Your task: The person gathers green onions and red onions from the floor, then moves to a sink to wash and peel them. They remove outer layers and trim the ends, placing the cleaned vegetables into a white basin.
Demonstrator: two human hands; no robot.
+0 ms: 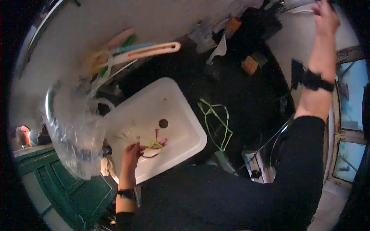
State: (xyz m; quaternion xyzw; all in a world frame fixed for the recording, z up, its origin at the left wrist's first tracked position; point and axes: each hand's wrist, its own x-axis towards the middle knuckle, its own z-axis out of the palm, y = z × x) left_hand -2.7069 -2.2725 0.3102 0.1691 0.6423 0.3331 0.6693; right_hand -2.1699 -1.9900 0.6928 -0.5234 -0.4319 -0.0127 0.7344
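Over the white sink (185, 115), my left hand (132, 153) has its fingers pinched on a small bunch of vegetable scraps (156, 145), green and purple-red. A dark reddish stem curves just below the scraps. My right hand (326, 17) is raised far out at the upper right, beside a thin white object (302, 11). Its fingers are partly cut off by the picture's edge, so their hold is unclear. Long thin green stalks (227, 124) lie bent in a loop on the dark countertop (251, 101) right of the sink.
A clear plastic bag (83, 147) hangs around the curved tap at left. A long-handled utensil (147, 53) juts over the sink's far side. At the back are a white-handled tool (218, 50) and a sponge-like block (249, 65). A knife-like blade (225, 162) lies near my body.
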